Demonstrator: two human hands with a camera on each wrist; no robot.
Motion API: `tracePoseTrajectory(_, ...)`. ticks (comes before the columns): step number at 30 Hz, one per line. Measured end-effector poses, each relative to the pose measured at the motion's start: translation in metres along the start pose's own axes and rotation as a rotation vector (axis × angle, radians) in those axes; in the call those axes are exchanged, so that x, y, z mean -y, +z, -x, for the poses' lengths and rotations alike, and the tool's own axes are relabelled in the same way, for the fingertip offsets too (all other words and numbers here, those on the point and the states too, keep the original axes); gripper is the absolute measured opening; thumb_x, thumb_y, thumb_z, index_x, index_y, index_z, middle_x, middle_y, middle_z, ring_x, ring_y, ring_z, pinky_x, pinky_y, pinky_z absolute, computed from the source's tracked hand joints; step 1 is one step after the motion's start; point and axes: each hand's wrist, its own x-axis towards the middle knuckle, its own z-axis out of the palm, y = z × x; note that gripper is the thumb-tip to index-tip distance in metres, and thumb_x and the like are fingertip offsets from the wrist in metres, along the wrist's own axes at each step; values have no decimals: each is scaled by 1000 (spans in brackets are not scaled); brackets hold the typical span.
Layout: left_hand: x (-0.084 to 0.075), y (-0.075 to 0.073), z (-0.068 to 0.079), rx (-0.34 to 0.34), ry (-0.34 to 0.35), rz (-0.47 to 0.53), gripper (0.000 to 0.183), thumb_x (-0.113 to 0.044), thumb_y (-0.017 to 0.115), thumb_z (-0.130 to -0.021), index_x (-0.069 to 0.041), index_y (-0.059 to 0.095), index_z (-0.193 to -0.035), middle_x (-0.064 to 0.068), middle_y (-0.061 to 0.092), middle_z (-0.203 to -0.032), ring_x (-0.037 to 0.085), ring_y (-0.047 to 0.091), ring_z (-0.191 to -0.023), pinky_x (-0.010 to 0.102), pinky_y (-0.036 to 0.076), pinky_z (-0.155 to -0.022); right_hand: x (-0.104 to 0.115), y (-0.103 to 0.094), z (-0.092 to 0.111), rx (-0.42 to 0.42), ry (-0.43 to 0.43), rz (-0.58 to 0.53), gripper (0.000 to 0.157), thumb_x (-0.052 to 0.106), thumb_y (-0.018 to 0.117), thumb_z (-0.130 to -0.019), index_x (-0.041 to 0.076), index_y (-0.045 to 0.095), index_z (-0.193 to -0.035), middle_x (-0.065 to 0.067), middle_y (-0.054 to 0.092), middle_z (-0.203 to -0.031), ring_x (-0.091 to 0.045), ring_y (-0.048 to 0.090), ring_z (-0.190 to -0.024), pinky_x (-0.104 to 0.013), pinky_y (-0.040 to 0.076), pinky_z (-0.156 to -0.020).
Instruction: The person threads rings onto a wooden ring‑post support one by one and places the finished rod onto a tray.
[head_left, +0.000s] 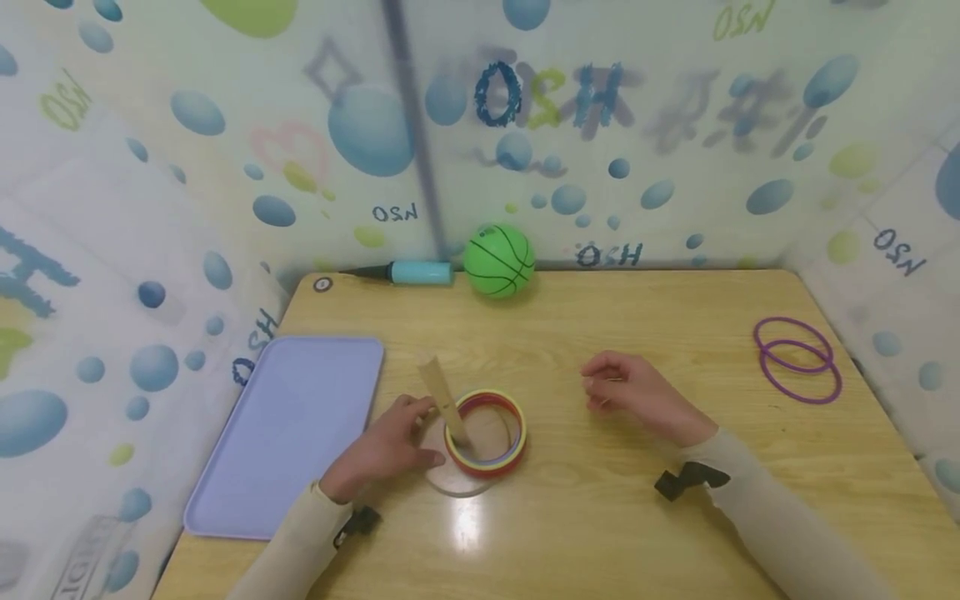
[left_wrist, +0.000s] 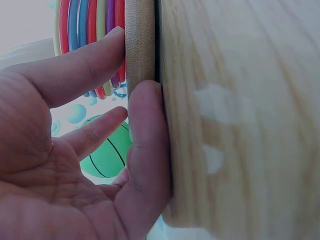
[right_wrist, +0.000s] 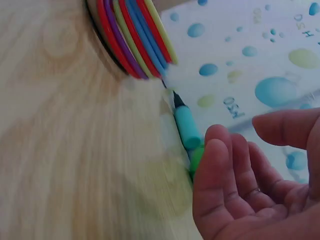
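A round wooden base (head_left: 459,483) with an upright flat wooden post (head_left: 441,392) stands near the middle of the table. Several stacked coloured rings (head_left: 521,450), yellow, red, blue and purple among them, encircle the post. My left hand (head_left: 386,442) holds the left side of the base; in the left wrist view the thumb (left_wrist: 90,65) and a finger (left_wrist: 147,130) meet its rim. To the right of the stack, my right hand (head_left: 633,392) hovers over the table with loosely bent fingers and nothing in them. Two purple rings (head_left: 798,358) lie overlapping at the far right.
A lavender tray (head_left: 300,417) lies on the table's left side. Along the back wall are a green ball (head_left: 498,261) with black lines and a light-blue hand pump (head_left: 422,272) with a dark tip. A small round mark (head_left: 322,285) shows at the back left corner.
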Motion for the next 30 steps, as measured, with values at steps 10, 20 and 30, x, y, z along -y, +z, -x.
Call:
tracePoseTrajectory(10,0,0,0,1,-10,9,76,-22,94,-77,-28,63,-145,14,56,-117,24,53,-103,39,49,-86,-8,-57,18,-139,-103,106,44,26,65,-106,-8,55,-131,-15,71,-107,-15,74,-92,-36,63,-83)
tracePoseTrajectory(20,1,1,-1,-3,3,-8,77,-21,94,-77,-25,62,-147,13,56,-116,24,53,-104,39,49,-86,-13,-106,35,-308,-130,139,23,27,63,-108,14,64,-126,9,74,-105,-7,72,-93,-24,60,-81)
tracePoseTrajectory(30,1,2,1,-7,-8,11,76,-21,94,-76,-26,63,-145,13,55,-114,23,51,-99,37,48,-83,-24,-155,55,-464,-85,157,24,29,64,-106,19,63,-129,22,72,-105,0,72,-92,-20,60,-78)
